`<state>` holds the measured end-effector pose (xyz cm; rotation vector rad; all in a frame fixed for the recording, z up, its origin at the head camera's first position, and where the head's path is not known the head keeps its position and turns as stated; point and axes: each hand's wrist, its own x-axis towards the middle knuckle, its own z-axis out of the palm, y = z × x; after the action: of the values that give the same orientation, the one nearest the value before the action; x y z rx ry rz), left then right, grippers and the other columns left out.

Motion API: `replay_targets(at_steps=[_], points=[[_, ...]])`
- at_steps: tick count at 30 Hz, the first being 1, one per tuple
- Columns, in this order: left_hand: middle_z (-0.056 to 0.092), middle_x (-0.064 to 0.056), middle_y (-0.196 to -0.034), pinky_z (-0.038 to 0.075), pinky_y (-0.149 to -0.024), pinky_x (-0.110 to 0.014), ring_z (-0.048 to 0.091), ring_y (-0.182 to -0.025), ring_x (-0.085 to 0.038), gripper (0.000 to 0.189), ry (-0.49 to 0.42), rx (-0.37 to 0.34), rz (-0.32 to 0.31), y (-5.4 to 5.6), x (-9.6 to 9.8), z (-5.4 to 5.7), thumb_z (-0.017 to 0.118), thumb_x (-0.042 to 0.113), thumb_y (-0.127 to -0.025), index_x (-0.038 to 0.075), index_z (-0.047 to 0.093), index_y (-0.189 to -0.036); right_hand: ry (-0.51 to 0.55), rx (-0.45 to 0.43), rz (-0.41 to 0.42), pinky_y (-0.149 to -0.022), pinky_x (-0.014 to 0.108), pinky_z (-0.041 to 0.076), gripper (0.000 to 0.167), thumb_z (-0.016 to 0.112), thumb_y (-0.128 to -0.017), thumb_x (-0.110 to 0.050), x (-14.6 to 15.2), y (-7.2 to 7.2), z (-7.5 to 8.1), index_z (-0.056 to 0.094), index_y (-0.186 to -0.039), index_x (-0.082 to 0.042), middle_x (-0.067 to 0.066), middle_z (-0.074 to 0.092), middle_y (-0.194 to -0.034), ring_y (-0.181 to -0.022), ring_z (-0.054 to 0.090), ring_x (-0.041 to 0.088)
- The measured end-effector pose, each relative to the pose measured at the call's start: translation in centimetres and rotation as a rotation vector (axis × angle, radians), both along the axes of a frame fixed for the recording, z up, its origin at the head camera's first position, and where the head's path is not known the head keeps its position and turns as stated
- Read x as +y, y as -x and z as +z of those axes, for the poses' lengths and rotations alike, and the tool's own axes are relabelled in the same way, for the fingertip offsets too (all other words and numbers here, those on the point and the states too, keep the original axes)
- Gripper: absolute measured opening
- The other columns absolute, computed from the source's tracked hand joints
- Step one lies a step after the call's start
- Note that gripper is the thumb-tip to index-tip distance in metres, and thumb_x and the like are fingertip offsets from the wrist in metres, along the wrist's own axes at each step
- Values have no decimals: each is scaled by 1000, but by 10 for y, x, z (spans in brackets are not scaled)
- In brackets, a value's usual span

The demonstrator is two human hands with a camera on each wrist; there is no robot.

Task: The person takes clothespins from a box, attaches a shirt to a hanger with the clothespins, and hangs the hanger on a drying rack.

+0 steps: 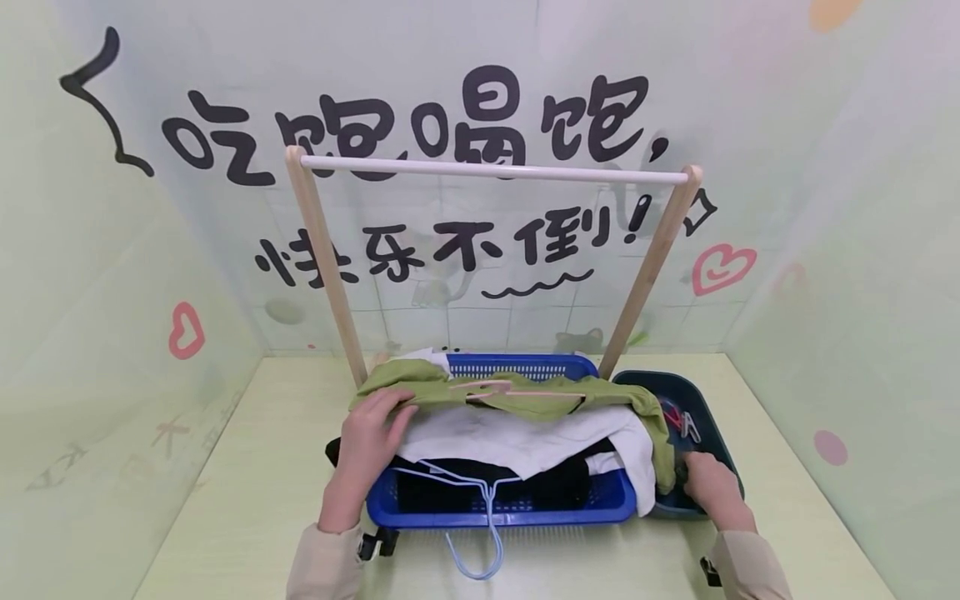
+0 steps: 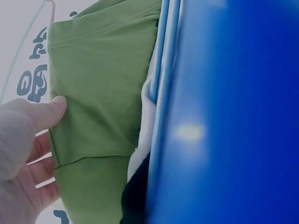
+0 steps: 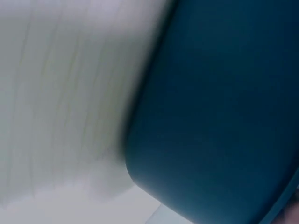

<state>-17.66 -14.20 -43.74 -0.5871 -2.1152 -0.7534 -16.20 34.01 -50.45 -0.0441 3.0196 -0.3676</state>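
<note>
My left hand (image 1: 371, 437) pinches the edge of a green garment (image 2: 93, 102) between thumb and fingers at its left side. A pink hanger (image 1: 495, 390) shows at that garment's neck. Below it lie a white garment (image 1: 495, 437) and a black garment (image 1: 525, 483), heaped on a blue basket (image 1: 502, 518). A light blue hanger (image 1: 489, 500) hangs its hook over the basket's front. My right hand (image 1: 712, 483) reaches into a dark teal bin (image 1: 738, 479), beside the green garment's right end. Its fingertips are at a small dark thing, too unclear to name.
A rack with wooden posts (image 1: 330, 275) and a white bar (image 1: 495, 170) stands behind the basket. In the bin lie a red clothes peg (image 1: 672, 417) and a grey one (image 1: 690, 428). Printed walls enclose the pale table (image 1: 247, 483) on three sides.
</note>
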Motion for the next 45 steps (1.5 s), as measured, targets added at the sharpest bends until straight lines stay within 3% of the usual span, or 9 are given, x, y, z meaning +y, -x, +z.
replay_targets(at_steps=[10,18,22,34,45], points=[[68,-12,-82,51,-67,-47,65,-75,-31,22,-16,14,-4,0,1,2,80,-1,-67,1,69,-86,74,89,2,-50,37,38,14,68,-72,-1,3,-8,6,54,-74,-4,2,48,-62,-55,44,20],[68,-11,-81,51,-67,-46,65,-75,-31,22,-14,13,-16,-1,0,2,80,-2,-66,1,68,-84,183,97,-21,-55,37,43,34,75,-74,-5,6,-11,0,56,-99,9,5,56,-70,-61,51,19],[68,-11,-81,52,-66,-46,65,-75,-31,22,-15,12,-19,-1,0,1,80,-2,-66,1,68,-84,208,131,-28,-56,36,45,37,75,-76,-9,6,-14,0,59,-101,12,5,58,-70,-62,52,18],[68,-11,-80,52,-66,-45,65,-74,-30,21,-7,6,-25,-3,-1,3,80,-3,-67,1,68,-84,327,465,-119,-50,26,34,26,65,-89,-11,-11,-21,20,63,-104,10,0,46,-62,-54,38,10],[68,-11,-79,53,-65,-43,65,-73,-29,19,7,8,-27,-4,2,14,79,-1,-68,0,69,-85,421,701,-37,-47,14,37,24,77,-72,2,-38,-27,47,67,-94,0,1,57,-66,-56,45,-5]])
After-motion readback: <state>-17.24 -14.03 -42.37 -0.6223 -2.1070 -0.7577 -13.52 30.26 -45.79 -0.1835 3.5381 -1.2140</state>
